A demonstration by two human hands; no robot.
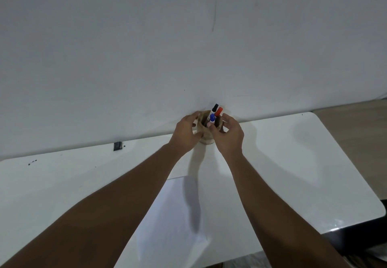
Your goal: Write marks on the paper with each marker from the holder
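A small brown holder [206,136] stands at the far edge of the white table, against the wall. Three markers stick up out of it: one with a black cap [215,106], one with a blue cap [212,118] and one with a red cap [218,111]. My left hand [185,134] wraps around the holder's left side. My right hand [229,134] reaches in from the right, its fingertips at the dark barrel below the red cap. A white sheet of paper [173,211] lies flat nearer to me, partly hidden by my left forearm.
The white table [293,163] has a rounded right corner, with floor beyond it. A plain white wall rises directly behind the holder. A small dark square object [117,146] sits at the table's far edge on the left, with a few dark specks near it.
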